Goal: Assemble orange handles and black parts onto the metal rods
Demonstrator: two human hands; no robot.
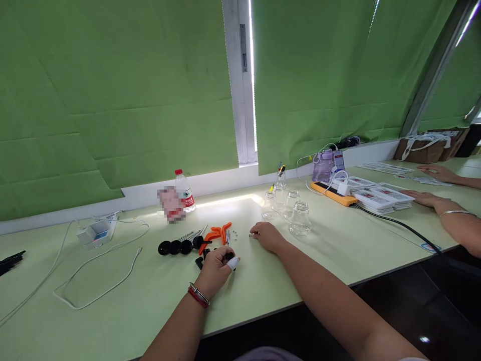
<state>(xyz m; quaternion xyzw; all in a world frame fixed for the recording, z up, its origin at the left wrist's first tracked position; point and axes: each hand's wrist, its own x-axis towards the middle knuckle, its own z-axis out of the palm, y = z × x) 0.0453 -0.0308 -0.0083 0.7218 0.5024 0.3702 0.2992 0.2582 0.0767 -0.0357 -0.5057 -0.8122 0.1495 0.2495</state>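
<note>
My left hand (217,271), with a white wrap on one finger, is closed round a small black part (229,255); its exact kind is hidden by the fingers. At its fingertips, my right hand (267,236) pinches a small metal coil spring (251,234) just above the table. Orange lever-shaped pieces (215,233) lie beyond my left hand, and black angled pieces (199,261) lie partly behind it. To the left is a row of round black caps (175,247) with metal rods or tubes. Tiny rings (235,235) rest between my hands.
Several clear glass jars (300,220) stand beyond my right hand, one holding pens. A water bottle (188,193) is near the wall. White cables (108,296) lie left. At right are an orange power strip (332,194), paper stacks (376,199) and another person's hands (423,197).
</note>
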